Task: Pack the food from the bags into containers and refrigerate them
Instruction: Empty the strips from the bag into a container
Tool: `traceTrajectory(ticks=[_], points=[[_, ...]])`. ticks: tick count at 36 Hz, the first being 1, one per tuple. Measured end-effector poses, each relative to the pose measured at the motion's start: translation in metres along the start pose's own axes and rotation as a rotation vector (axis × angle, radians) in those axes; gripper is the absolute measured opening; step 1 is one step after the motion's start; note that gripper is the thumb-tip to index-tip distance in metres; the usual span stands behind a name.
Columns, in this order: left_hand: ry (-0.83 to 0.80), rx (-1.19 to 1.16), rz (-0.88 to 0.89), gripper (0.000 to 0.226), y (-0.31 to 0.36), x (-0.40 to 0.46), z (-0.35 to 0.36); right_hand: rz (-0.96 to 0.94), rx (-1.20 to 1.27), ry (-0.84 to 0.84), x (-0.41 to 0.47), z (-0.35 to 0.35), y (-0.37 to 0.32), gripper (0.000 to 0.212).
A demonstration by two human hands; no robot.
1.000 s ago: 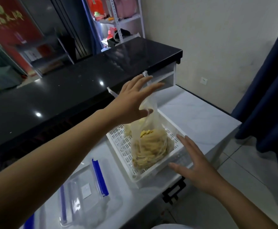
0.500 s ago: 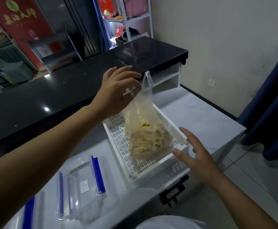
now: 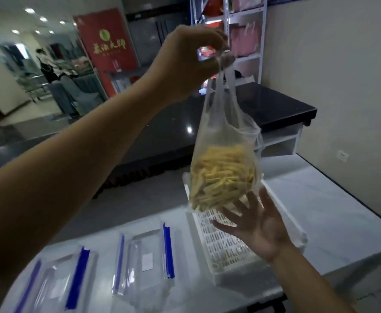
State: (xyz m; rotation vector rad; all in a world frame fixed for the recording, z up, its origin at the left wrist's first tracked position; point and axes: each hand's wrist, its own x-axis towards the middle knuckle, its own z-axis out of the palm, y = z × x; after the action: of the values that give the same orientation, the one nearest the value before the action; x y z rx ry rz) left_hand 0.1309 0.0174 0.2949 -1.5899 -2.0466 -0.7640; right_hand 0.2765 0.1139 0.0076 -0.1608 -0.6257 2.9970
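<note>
A pale marble-patterned counter [image 3: 320,199] fills the lower half of the view, with a raised black counter [image 3: 275,102] behind it. On the pale counter stands a white perforated basket [image 3: 228,249]. To its left lie two clear containers with blue clips, one [image 3: 146,256] just beside the basket and the other [image 3: 60,288] nearer the left edge.

A clear plastic bag [image 3: 225,154] hangs in the air above the basket's far end, its bottom bulging with pale yellow food strips [image 3: 221,179]. The left hand [image 3: 191,62] is raised high, fingers curled and pinching the bag's twisted handles at the top. The right hand [image 3: 255,222] is spread palm-up, fingers straight, just under the bag's lower right side; its fingertips appear to touch the plastic, though contact is hard to confirm.
</note>
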Motion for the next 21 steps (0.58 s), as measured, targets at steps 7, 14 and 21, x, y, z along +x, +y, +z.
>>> traceTrajectory(ticks=[7,14,21], points=[[-0.453,-0.134,-0.333,0.041,-0.041,-0.026,-0.060,0.087,0.045,-0.218,0.014,0.024,0.035,0.077],[-0.599,-0.356,-0.405,0.045,-0.114,-0.102,-0.092,0.154,0.010,-0.002,0.013,0.008,0.058,0.074],[-0.427,-0.713,-0.517,0.039,-0.152,-0.181,-0.078,0.208,0.045,-0.043,-0.003,0.028,0.078,0.026]])
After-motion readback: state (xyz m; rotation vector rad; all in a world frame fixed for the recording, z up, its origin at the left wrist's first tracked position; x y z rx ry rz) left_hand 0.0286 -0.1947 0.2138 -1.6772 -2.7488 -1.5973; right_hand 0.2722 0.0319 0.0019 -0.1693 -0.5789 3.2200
